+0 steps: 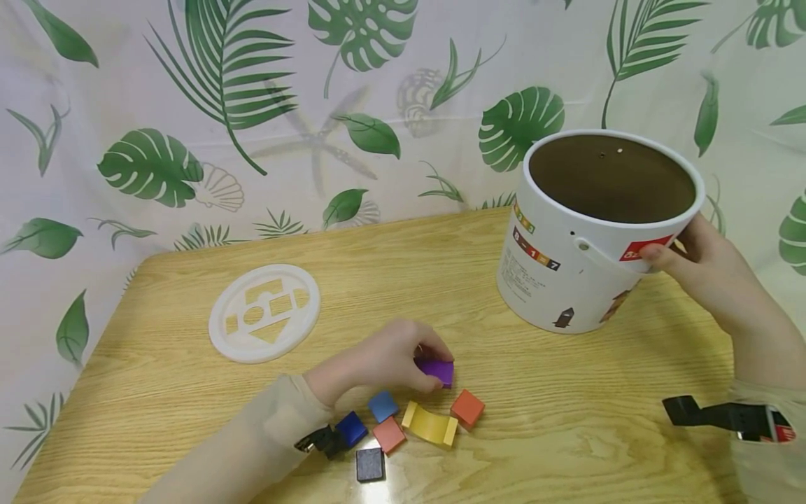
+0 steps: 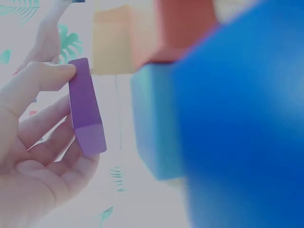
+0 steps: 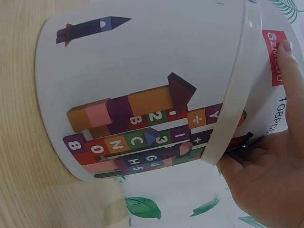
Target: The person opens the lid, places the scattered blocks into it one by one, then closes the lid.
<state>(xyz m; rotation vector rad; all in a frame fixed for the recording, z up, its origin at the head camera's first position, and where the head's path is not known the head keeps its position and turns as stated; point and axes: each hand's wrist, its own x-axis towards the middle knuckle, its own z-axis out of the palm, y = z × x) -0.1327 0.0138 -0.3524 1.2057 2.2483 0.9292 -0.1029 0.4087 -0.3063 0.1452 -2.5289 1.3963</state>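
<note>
My left hand (image 1: 397,353) pinches a purple block (image 1: 439,372) between thumb and fingers, low over the table. In the left wrist view the purple block (image 2: 87,107) appears narrow, lying along the fingers. Near that hand lie a yellow arched block (image 1: 430,424), an orange-red block (image 1: 468,408), a pink-red block (image 1: 389,435), a light blue block (image 1: 383,406), a dark blue block (image 1: 351,428) and a black block (image 1: 370,464). On the right, my right hand (image 1: 718,269) grips a white bucket (image 1: 548,280) by its side, thumb on the red label. The bucket tilts slightly; its visible interior is brown.
A white round plate with shaped cutouts (image 1: 264,313) lies on the left of the wooden table (image 1: 403,280). Behind the table hangs a leaf-patterned cloth (image 1: 403,105). The bucket's white handle (image 3: 232,90) hangs down along its side.
</note>
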